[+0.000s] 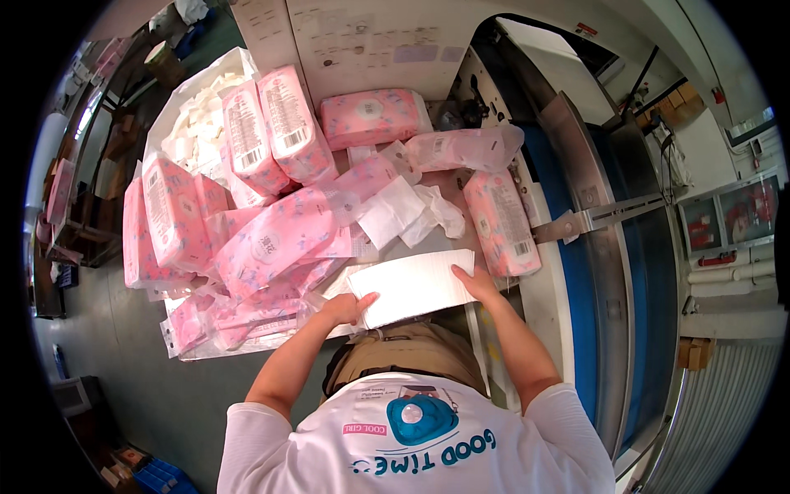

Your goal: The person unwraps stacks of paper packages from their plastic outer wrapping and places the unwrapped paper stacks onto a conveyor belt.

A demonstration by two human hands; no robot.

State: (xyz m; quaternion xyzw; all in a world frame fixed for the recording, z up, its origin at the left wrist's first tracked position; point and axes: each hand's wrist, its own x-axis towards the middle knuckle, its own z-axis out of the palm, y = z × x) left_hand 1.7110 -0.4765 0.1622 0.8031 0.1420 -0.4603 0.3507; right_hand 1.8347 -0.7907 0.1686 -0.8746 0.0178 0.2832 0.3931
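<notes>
Close in front of my waist I hold a long white block of what looks like stacked tissues between both hands. My left hand grips its left end, thumb on top. My right hand grips the right end the same way; the fingers underneath are hidden. Just beyond the stack lie loose crumpled white sheets. To their left, flat pink printed plastic bags lie in a heap. Right of the stack stands a filled pink pack, close to my right hand.
More filled pink packs stand at the back left, beside a white sack of white scraps. Another pink pack lies against the machine panel. On the right runs a blue conveyor belt with a metal bracket over it.
</notes>
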